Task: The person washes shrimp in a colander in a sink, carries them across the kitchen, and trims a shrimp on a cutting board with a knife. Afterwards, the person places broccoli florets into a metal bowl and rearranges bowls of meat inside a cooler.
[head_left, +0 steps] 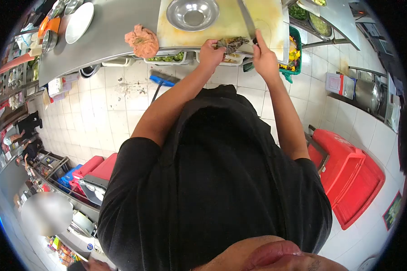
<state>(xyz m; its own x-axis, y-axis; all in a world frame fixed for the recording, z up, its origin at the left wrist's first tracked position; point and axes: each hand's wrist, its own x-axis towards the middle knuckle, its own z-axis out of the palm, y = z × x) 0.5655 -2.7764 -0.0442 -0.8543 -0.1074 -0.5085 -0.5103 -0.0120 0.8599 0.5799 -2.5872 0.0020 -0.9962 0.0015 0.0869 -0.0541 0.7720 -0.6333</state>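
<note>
On the cutting board (280, 40), my left hand (211, 56) is closed around one end of a dark brown-green bundle (233, 43) with a ragged, stalky end; its exact kind is unclear. My right hand (265, 61) grips the dark handle of a knife (246, 19). The blade points away from me over the board, just right of the bundle. A metal bowl (193, 16) sits on the board beyond my left hand. To its left, a crumpled pinkish cloth (141, 41) lies on the steel counter (111, 31).
Below the board's front edge are a tub of green pieces (167, 58) and a green crate (295, 67) holding yellow scraps. A white plate (80, 22) stands far left. A blue-headed floor brush (163, 80) is near my left forearm; a red bin (348, 176) stands right.
</note>
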